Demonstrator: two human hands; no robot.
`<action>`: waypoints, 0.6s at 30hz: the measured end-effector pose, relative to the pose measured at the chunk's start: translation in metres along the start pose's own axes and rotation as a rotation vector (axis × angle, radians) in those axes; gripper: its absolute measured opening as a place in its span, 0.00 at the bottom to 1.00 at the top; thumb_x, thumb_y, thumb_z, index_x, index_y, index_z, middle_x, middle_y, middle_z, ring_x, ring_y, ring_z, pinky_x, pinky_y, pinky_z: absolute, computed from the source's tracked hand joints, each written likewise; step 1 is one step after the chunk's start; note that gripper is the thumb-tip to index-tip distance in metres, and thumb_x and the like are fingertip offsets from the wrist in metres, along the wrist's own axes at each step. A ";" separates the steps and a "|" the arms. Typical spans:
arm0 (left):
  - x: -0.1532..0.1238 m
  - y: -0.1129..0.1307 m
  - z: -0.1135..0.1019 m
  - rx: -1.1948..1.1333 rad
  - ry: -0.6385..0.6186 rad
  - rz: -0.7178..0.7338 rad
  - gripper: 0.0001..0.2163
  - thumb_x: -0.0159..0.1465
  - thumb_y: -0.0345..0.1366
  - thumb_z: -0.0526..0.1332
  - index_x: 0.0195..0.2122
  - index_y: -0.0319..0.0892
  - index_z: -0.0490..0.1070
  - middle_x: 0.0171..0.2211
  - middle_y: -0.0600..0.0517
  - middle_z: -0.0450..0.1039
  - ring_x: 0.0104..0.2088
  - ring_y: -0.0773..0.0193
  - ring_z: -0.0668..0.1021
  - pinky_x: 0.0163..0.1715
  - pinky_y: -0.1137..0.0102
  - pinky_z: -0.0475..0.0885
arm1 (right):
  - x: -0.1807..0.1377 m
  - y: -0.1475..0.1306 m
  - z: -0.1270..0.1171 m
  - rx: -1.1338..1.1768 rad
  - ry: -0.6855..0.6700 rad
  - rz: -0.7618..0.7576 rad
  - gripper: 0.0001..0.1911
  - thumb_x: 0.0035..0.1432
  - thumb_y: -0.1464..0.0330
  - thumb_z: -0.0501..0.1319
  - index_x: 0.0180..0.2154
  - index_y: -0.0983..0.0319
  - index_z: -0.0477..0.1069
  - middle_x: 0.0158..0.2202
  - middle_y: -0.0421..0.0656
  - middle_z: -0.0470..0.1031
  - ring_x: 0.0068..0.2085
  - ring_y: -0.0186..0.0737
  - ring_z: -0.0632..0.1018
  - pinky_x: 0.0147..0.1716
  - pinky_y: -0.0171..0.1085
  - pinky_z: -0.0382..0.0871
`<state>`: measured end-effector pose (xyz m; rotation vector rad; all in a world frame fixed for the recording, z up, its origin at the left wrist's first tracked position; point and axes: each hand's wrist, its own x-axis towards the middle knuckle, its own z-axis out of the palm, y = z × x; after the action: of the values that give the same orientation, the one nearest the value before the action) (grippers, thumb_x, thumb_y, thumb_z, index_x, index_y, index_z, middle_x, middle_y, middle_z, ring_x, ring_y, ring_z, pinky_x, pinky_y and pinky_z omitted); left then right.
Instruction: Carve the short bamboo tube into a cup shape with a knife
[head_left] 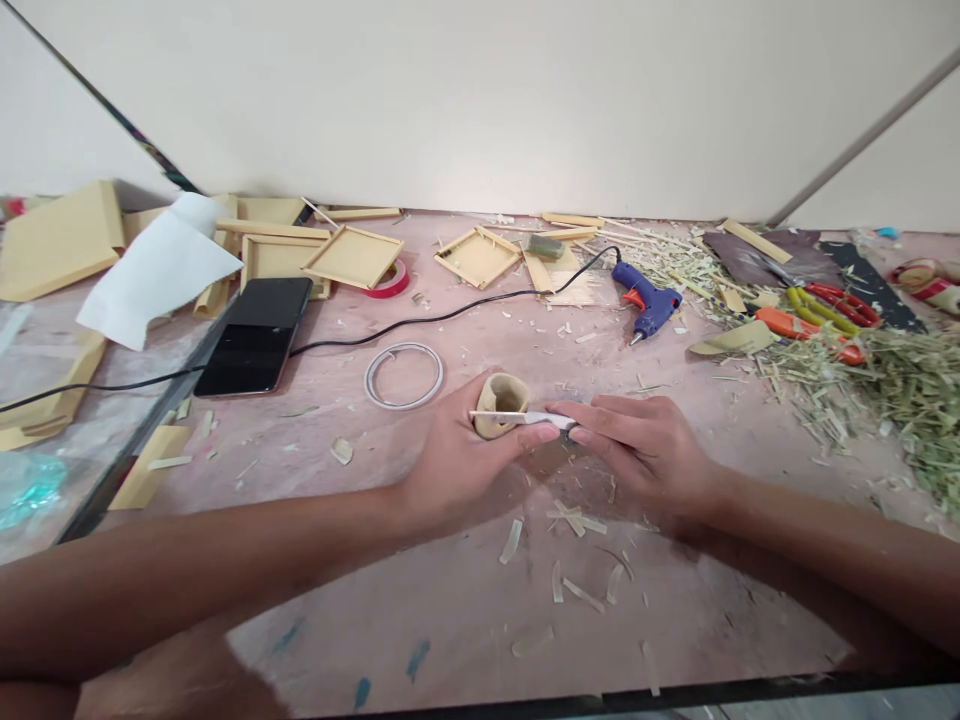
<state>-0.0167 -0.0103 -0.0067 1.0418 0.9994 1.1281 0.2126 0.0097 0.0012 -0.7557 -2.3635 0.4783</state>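
Observation:
My left hand is closed around a small tan hollow cup-like piece, its opening facing up. A thin pale strip lies across the front of the piece, running from the left fingers towards the right hand. My left thumb presses near the strip's white right part. My right hand pinches that right end between thumb and fingers, close to the left thumb tip. The fingers partly hide what the strip's end is like. Curled pale shavings lie on the table below the hands.
A blue glue gun, a roll of white tape and a black phone lie beyond the hands. A black cable crosses the table. At right are red-and-yellow-handled tools and heaped straw; square tan frames line the back.

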 end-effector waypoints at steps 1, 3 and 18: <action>0.000 0.001 0.002 -0.034 0.007 -0.008 0.19 0.59 0.42 0.79 0.32 0.43 0.69 0.28 0.57 0.69 0.29 0.67 0.72 0.31 0.71 0.69 | 0.001 -0.002 0.001 0.013 0.022 0.021 0.19 0.80 0.68 0.56 0.65 0.58 0.77 0.39 0.43 0.86 0.33 0.36 0.83 0.30 0.34 0.72; 0.000 0.004 0.004 -0.011 0.026 0.003 0.20 0.61 0.43 0.78 0.29 0.43 0.66 0.24 0.58 0.65 0.26 0.70 0.67 0.28 0.72 0.65 | 0.003 -0.005 0.002 0.043 0.101 0.087 0.18 0.79 0.69 0.57 0.61 0.56 0.80 0.41 0.44 0.88 0.36 0.38 0.85 0.34 0.35 0.77; -0.003 0.006 -0.005 0.164 -0.046 0.071 0.19 0.61 0.42 0.78 0.49 0.44 0.75 0.38 0.54 0.76 0.37 0.64 0.77 0.39 0.69 0.73 | 0.006 0.009 -0.006 0.044 0.032 -0.064 0.17 0.77 0.70 0.59 0.61 0.58 0.80 0.44 0.44 0.88 0.37 0.36 0.85 0.36 0.33 0.75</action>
<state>-0.0229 -0.0121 -0.0019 1.2375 1.0384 1.0879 0.2158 0.0217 0.0040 -0.6606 -2.3326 0.4860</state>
